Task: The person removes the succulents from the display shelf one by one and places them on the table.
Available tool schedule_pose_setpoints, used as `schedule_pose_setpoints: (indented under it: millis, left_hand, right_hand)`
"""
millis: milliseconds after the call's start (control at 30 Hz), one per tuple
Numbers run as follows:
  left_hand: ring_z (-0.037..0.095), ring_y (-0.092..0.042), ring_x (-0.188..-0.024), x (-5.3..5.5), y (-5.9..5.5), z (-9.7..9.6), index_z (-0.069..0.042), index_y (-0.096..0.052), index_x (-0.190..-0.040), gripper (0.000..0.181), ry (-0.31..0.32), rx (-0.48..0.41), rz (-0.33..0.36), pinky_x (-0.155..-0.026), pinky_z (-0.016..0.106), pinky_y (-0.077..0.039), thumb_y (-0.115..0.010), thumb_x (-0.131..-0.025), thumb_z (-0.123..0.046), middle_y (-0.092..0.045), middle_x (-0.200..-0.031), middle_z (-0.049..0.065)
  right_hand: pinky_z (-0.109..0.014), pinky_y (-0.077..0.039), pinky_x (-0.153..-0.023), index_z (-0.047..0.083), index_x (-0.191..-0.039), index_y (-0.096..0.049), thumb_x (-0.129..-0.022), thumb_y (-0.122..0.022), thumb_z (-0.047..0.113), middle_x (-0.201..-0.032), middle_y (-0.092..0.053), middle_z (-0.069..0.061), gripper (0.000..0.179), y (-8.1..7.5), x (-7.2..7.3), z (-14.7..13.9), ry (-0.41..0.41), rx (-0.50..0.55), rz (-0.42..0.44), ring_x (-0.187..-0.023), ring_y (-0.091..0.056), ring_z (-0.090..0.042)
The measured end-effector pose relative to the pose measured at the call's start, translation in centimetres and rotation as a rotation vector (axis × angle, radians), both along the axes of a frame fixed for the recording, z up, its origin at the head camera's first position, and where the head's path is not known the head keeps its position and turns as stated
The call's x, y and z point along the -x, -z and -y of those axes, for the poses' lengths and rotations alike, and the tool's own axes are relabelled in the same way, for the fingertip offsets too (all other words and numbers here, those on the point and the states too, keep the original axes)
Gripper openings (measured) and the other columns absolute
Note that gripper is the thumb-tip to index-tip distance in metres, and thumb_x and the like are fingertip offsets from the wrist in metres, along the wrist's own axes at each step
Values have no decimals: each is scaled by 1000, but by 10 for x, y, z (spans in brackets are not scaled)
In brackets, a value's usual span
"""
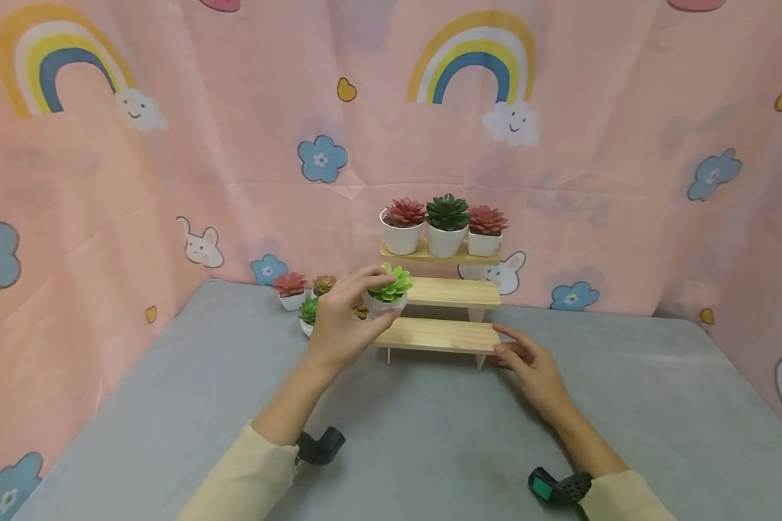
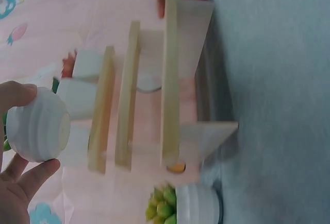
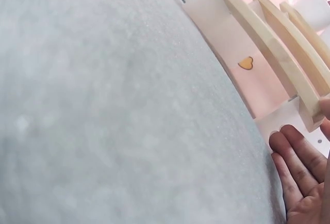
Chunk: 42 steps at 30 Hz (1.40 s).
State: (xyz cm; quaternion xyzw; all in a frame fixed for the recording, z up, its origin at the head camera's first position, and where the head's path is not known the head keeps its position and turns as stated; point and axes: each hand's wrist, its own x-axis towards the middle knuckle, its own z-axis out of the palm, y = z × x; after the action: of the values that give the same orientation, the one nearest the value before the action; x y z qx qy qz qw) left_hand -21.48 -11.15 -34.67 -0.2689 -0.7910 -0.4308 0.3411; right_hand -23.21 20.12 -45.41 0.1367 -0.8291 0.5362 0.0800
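My left hand [image 1: 348, 318] holds a bright green succulent in a round white pot [image 1: 391, 289], thumb and fingers on the pot, in the air by the left side of a three-tier wooden display stand [image 1: 439, 334]. In the left wrist view the underside of that pot [image 2: 38, 126] shows. My right hand [image 1: 531, 373] grips the right end of the stand's lowest shelf, one finger over the plank and others against the white side leg [image 3: 278, 123]. On the top tier stand a red succulent [image 1: 404, 230], a dark green succulent [image 1: 447, 226] and another red succulent [image 1: 486, 231], all in white pots.
Left of the stand sit several small potted succulents, among them a red one [image 1: 291, 289], a brownish one [image 1: 324, 285] and a green one [image 1: 308, 312], partly behind my left hand. A grey cloth [image 1: 443, 434] covers the table; a pink printed curtain [image 1: 254, 159] hangs behind.
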Motion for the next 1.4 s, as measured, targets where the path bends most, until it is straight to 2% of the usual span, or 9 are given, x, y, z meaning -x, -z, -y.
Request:
schedule_pose_setpoints:
  millis: [100,267,433,633,767,933,1033,1167,1400]
  left_hand:
    - [13,-58,-115,-2,-1,10,-13,-70,-112,41,-7,-43,11,-89,31,-55,-82,-73,-6,-65,-120,1]
    - [13,-58,-114,-7,-1,29,-14,-70,-112,42,-48,-99,17,-87,33,-56,-82,-73,-7,-65,-121,1]
    - [14,-61,-113,-14,3,55,-15,-71,-112,44,-143,-95,24,-84,40,-57,-83,-71,-7,-65,-122,1]
    - [14,-60,-116,-18,3,83,-12,-70,-113,44,-242,-149,95,-87,42,-56,-83,-71,-6,-64,-124,0]
    - [11,-58,-119,-14,4,94,-13,-70,-113,44,-274,-196,127,-89,42,-55,-83,-72,-6,-64,-125,-2]
    - [5,-55,-121,-8,10,104,-13,-70,-113,44,-283,-251,192,-93,29,-53,-82,-72,-5,-63,-128,-5]
    - [5,-54,-122,-3,16,110,-12,-70,-113,45,-300,-281,217,-95,26,-51,-82,-72,-2,-62,-128,-5]
    - [9,-53,-124,5,26,116,-11,-69,-114,46,-323,-302,242,-97,31,-50,-82,-72,-1,-62,-128,-3]
    - [14,-49,-129,13,51,124,-12,-69,-116,46,-325,-344,316,-102,40,-46,-82,-73,-5,-60,-131,0]
  right_hand:
    - [-19,-55,-78,12,-138,-50,-98,-53,29,-109,-68,-20,43,0,0,-2,0,-7,-11,-90,-68,-7]
    - [-19,-55,-78,11,-137,-51,-98,-54,28,-109,-68,-20,42,0,0,-3,12,-12,-12,-90,-69,-10]
    - [-21,-56,-79,10,-137,-51,-98,-54,24,-109,-68,-20,42,-5,-2,0,5,2,3,-92,-69,-14]
    - [-19,-55,-79,12,-137,-51,-98,-55,26,-109,-69,-18,42,-2,0,1,-8,12,9,-91,-68,-10]
    - [-19,-55,-79,12,-138,-50,-98,-54,28,-108,-69,-18,43,-2,0,2,6,8,23,-91,-68,-11]
    - [-19,-55,-79,12,-138,-50,-98,-55,29,-108,-69,-18,44,-4,-1,1,9,7,28,-92,-69,-14]
    - [-19,-55,-79,12,-138,-50,-98,-54,28,-108,-69,-18,44,-6,-1,0,1,4,19,-92,-69,-15]
    - [-19,-56,-79,12,-138,-50,-98,-55,27,-108,-69,-18,43,-6,-1,-1,0,8,9,-92,-69,-16]
    - [-19,-56,-79,12,-137,-51,-98,-55,25,-109,-69,-19,42,-3,-1,-2,-18,21,-7,-93,-69,-16]
